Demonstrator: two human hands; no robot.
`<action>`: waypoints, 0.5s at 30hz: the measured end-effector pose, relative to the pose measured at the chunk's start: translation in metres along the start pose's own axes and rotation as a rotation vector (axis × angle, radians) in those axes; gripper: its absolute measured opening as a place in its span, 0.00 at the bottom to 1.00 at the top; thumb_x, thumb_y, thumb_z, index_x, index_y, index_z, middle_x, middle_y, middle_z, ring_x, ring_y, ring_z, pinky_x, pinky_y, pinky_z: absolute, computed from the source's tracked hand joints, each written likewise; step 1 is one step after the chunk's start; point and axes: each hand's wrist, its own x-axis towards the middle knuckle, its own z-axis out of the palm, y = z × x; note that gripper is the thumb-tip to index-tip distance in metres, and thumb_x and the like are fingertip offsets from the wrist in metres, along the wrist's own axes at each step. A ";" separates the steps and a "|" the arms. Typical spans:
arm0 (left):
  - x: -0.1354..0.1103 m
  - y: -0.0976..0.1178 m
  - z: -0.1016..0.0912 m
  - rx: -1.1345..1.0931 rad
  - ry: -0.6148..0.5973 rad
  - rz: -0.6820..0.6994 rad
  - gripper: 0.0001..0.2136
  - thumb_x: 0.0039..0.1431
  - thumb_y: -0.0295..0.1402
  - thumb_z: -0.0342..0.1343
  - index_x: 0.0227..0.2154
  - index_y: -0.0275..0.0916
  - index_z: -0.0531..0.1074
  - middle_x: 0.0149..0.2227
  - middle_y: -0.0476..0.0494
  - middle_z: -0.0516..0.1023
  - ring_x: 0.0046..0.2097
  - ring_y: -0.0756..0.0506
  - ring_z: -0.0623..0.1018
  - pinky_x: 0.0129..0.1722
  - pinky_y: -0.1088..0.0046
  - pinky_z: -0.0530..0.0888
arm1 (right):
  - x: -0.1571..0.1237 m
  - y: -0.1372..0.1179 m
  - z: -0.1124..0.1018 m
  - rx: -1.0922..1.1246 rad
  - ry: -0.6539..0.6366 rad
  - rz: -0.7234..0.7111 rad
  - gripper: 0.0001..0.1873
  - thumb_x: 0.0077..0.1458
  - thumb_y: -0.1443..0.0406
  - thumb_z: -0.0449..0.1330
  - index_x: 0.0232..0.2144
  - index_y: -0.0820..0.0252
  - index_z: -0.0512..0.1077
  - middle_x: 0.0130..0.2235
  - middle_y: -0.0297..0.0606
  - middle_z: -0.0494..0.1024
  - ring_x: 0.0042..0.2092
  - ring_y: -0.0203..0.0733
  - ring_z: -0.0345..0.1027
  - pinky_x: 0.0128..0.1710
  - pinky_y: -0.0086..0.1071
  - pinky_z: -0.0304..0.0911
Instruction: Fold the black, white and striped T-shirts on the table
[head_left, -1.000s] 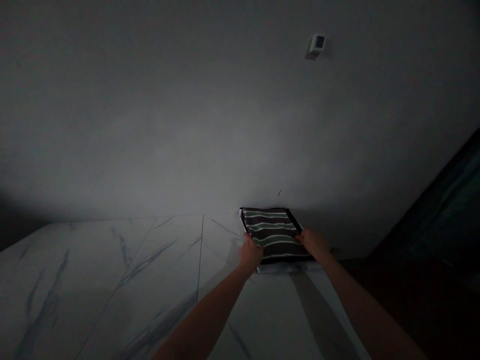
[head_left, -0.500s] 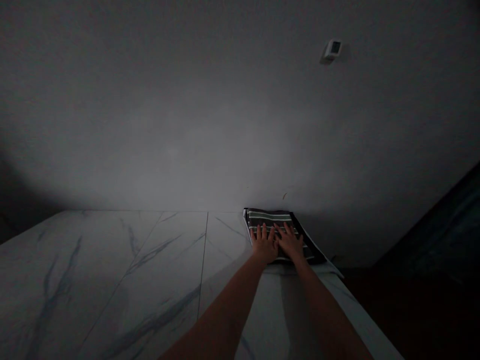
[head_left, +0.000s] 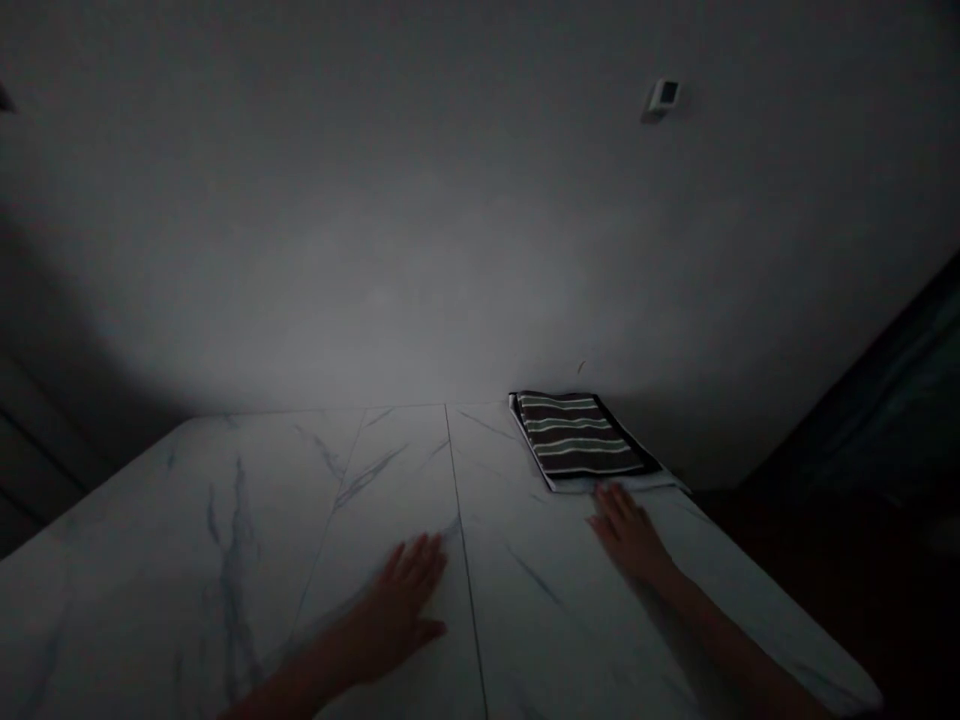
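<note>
A stack of folded cloth (head_left: 577,435), striped dark, green and white on top with black and white layers beneath, lies at the far right of the marble-patterned table (head_left: 375,480), close to the wall. My right hand (head_left: 630,530) is open just in front of the stack, its fingertips at the near white edge; whether they touch it I cannot tell. Over the middle of the table, left of a dark seam, my left hand (head_left: 409,595) is open with fingers stretched out, slightly blurred. Neither hand holds anything.
A grey wall (head_left: 420,230) rises behind the table's far edge. A small white device with a dark screen (head_left: 664,95) is mounted on it at upper right. Dark floor shows past the table's right edge, and a dark curtain-like surface (head_left: 885,400) hangs at far right.
Both hands have come off the top of the striped cloth. My left hand has moved left and nearer to me, my right hand back to the stack's front edge. The view has shifted slightly.
</note>
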 end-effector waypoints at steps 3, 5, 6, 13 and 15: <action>-0.061 -0.043 0.024 0.195 0.210 -0.118 0.30 0.62 0.39 0.50 0.67 0.52 0.53 0.69 0.48 0.53 0.69 0.40 0.56 0.67 0.56 0.56 | -0.045 -0.025 -0.004 0.035 -0.027 0.010 0.34 0.62 0.48 0.44 0.64 0.57 0.62 0.67 0.50 0.60 0.67 0.59 0.51 0.62 0.58 0.54; -0.089 -0.071 0.046 0.287 0.374 -0.184 0.29 0.63 0.38 0.47 0.67 0.51 0.53 0.67 0.47 0.57 0.68 0.39 0.60 0.65 0.55 0.61 | -0.070 -0.052 -0.012 0.058 -0.026 0.007 0.34 0.63 0.49 0.44 0.65 0.57 0.61 0.68 0.48 0.57 0.69 0.58 0.47 0.63 0.58 0.52; -0.100 -0.084 0.056 0.318 0.451 -0.211 0.29 0.63 0.38 0.45 0.68 0.51 0.52 0.67 0.47 0.59 0.67 0.39 0.62 0.63 0.54 0.62 | -0.080 -0.066 -0.017 0.070 -0.027 -0.002 0.33 0.64 0.49 0.43 0.65 0.56 0.60 0.68 0.47 0.56 0.69 0.57 0.46 0.64 0.58 0.51; -0.159 -0.125 0.042 0.381 0.572 -0.351 0.29 0.64 0.40 0.43 0.68 0.55 0.50 0.66 0.49 0.64 0.68 0.39 0.60 0.62 0.52 0.63 | -0.103 -0.121 -0.040 0.043 0.011 0.023 0.34 0.63 0.48 0.45 0.67 0.53 0.58 0.70 0.44 0.51 0.70 0.55 0.42 0.65 0.59 0.46; -0.166 -0.123 0.029 0.394 0.532 -0.443 0.29 0.64 0.40 0.43 0.69 0.54 0.49 0.67 0.47 0.61 0.68 0.37 0.59 0.63 0.48 0.60 | -0.101 -0.123 -0.043 0.028 -0.013 0.032 0.34 0.63 0.47 0.46 0.67 0.52 0.58 0.70 0.43 0.51 0.70 0.57 0.42 0.65 0.61 0.45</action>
